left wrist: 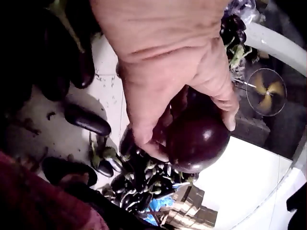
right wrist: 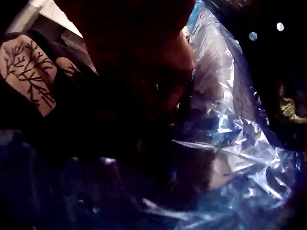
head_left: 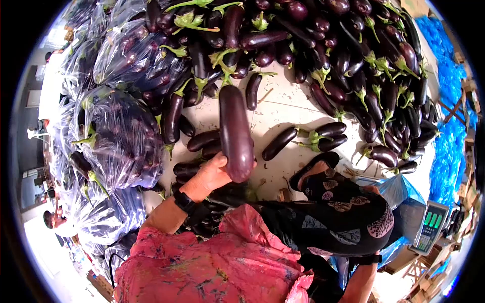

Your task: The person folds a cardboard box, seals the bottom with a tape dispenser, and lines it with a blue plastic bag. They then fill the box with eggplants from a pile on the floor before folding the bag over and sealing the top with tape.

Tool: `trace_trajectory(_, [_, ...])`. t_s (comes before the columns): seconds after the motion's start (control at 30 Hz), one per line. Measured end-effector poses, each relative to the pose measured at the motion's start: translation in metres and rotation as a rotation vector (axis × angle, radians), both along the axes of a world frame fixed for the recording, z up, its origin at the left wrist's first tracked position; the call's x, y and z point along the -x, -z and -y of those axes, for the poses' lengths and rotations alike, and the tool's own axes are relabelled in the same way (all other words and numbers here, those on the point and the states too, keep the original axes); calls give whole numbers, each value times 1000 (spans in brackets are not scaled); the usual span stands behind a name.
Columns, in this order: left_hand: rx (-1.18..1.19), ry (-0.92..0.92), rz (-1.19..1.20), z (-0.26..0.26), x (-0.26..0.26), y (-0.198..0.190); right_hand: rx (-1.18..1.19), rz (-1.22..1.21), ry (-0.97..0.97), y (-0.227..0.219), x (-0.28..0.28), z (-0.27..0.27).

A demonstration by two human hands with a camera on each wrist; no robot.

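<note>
My left hand (head_left: 209, 177) grips a large dark purple eggplant (head_left: 235, 134) near its rounded lower end, the stem end pointing away. In the left wrist view the fingers and thumb of my left hand (left wrist: 168, 81) curl round the glossy eggplant (left wrist: 199, 139). The right hand is low at the right, its forearm (head_left: 361, 283) visible beside the knee; the head view does not show its fingers. In the right wrist view the dark right hand (right wrist: 144, 72) is beside or inside a clear blue plastic bag (right wrist: 225, 110), its fingers in shadow.
Piled eggplants (head_left: 348, 65) lie across the back and right of the pale floor (head_left: 283, 111). Clear bags of eggplants (head_left: 121, 136) stand at the left. A scale with a green display (head_left: 432, 222) is at the right, near blue plastic (head_left: 449, 101). A sandalled foot (head_left: 316, 169) rests centrally.
</note>
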State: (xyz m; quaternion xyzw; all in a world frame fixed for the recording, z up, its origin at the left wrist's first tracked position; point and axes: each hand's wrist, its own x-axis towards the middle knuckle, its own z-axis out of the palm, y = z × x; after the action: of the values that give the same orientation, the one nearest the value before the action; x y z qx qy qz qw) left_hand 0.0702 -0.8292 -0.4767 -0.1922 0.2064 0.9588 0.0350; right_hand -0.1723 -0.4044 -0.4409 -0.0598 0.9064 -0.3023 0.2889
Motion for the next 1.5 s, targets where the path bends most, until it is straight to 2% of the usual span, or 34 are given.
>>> trace_trajectory(0.03, [-2, 53, -76, -5, 5, 0, 2, -1, 4, 0, 0, -1])
trace_trajectory(0.13, [89, 113, 0, -20, 27, 3, 12, -3, 10, 3, -1, -3])
trace_trajectory(0.23, [-69, 143, -37, -31, 52, 8, 13, -6, 21, 2, -4, -8])
trace_trajectory(0.33, [-27, 133, 9, -36, 66, 6, 18, 1, 30, 4, -7, -9])
trace_trajectory(0.43, [73, 160, -40, -35, 79, -11, 20, 8, 36, 6, -8, -12])
trace_trajectory(0.53, [209, 237, -33, -25, 75, -4, 22, 13, 39, 9, -9, -14])
trace_trajectory(0.63, [314, 280, -267, -29, 67, -23, 28, 16, 43, 9, -8, -19])
trace_trajectory(0.67, [311, 239, -289, -29, 70, -23, 28, 16, 42, 10, -8, -20])
trace_trajectory(0.77, [47, 18, -42, -11, 86, -26, 31, 16, 37, 13, -8, -20])
trace_trajectory(0.8, [191, 37, -15, -9, 89, -24, 33, 12, 37, 12, -8, -20])
trace_trajectory(0.9, [263, 182, -211, -7, 93, -21, 37, 6, 48, 14, -8, -21])
trace_trajectory(1.07, [189, 257, -152, -4, 87, -19, 40, 3, 45, 18, -7, -23])
trace_trajectory(1.17, [536, 467, 150, 20, 74, -37, 31, 4, 42, 20, -8, -24])
trace_trajectory(1.23, [894, 625, 121, 37, 63, -52, 28, 4, 42, 21, -9, -25])
trace_trajectory(1.3, [1025, 792, 114, 53, 34, -39, 18, 3, 45, 20, -9, -26])
trace_trajectory(1.37, [1017, 1222, 260, 73, -7, -29, 8, -3, 45, 24, -7, -23])
trace_trajectory(1.43, [1105, 1710, 324, 80, -37, -25, 1, 0, 42, 25, -6, -23])
trace_trajectory(1.47, [1264, 1623, 290, 90, -88, 0, -4, 0, 42, 25, -6, -22])
trace_trajectory(1.5, [1417, 1529, 255, 86, -106, -6, -9, 0, 38, 25, -6, -22])
